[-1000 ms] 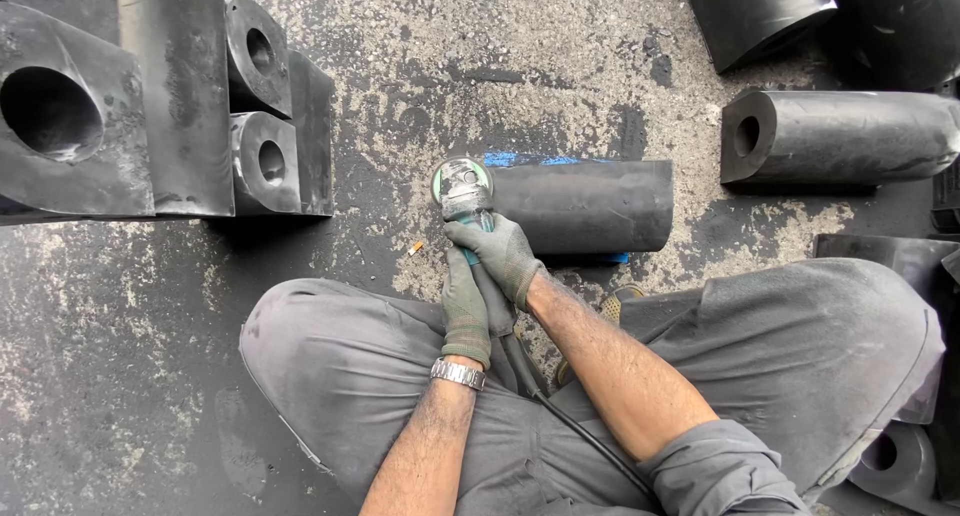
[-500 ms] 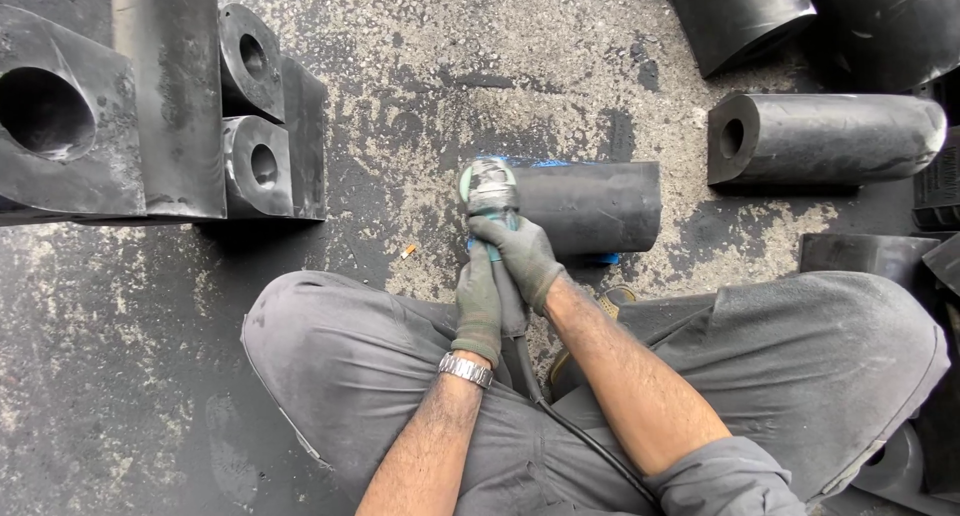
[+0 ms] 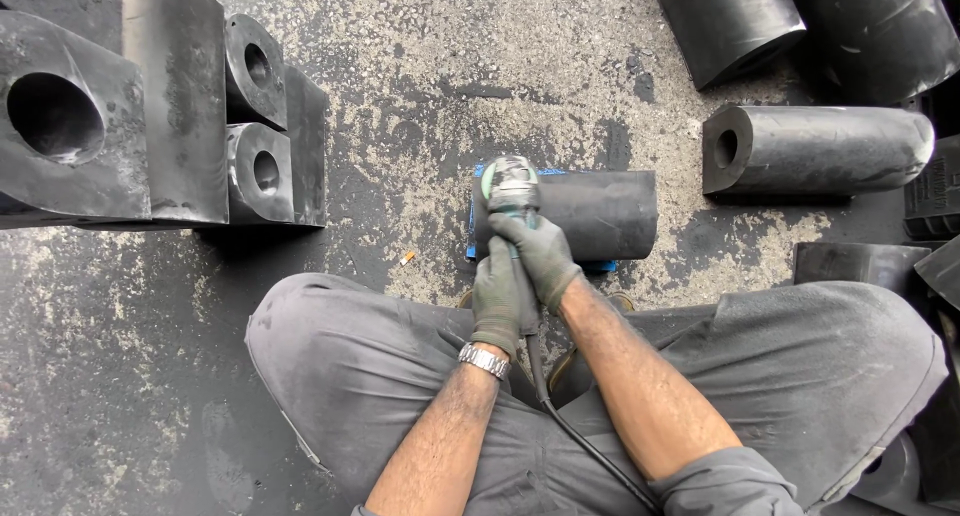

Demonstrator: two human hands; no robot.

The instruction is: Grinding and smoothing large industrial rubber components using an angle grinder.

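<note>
- We are gripping the grinder [image 3: 512,201] with both gloved hands: the left hand [image 3: 496,296] is wrapped around the rear of the body, and the right hand [image 3: 540,256] is closed over it just ahead, toward 12 o'clock.
- We are holding the grinder head at the left end of the black block [image 3: 575,214], which is lying on its side at 12 o'clock from our hands, just beyond our knees.
- The block is resting on a blue pad [image 3: 472,238]; only the pad's edges are showing.
- The cord [image 3: 570,436] is running back toward 6 o'clock, between our forearms and across our lap.
- Larger black blocks with bored holes [image 3: 150,116] are standing at 10 o'clock; another bored piece [image 3: 815,148] is lying at 2 o'clock, well apart.
- Risk, as we are judging it: the block is lying unclamped, so wheel pressure could be rolling or shifting it.
- Risk: the wheel could be catching the block's edge and kicking back toward our legs, which are sitting close.
- Risk: the cord is lying over our lap and could be snagging.
- We cannot tell whether the wheel is spinning.
</note>
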